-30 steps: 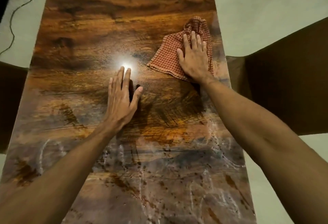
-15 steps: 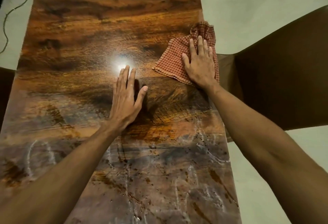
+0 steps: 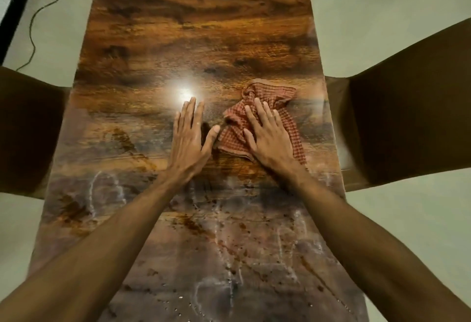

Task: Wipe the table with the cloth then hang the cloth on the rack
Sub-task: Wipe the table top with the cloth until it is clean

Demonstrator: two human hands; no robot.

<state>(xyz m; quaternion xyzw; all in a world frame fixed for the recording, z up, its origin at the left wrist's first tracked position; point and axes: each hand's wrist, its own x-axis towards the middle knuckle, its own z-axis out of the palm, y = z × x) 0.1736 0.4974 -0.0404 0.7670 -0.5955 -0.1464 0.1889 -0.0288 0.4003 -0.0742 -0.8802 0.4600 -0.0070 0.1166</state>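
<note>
Cable (image 3: 33, 28) on the floor, far left of the hands. Left hand (image 3: 190, 138) flat on the table (image 3: 204, 28), fingers straight and together, thumb spread, holding nothing; it has kept the same bracing spot over the last second, lamp glare (image 3: 184, 92) just past its fingertips.

Change: the cloth (image 3: 285, 95) was out by the table's right edge, well apart from the left hand. Now it has slid inward, its near corner just beside the left thumb, and it is more bunched at the far end. Right hand (image 3: 267, 135) lies on top, fingers straight and spread, pressing it down rather than gripping.

So, a right-to-left wipe stroke, mid-pass. White streaks and specks nearer than both hands look unwiped; I'd say wiping is far from done. Brown chair (image 3: 407, 117) right of the right hand. No rack in view.
</note>
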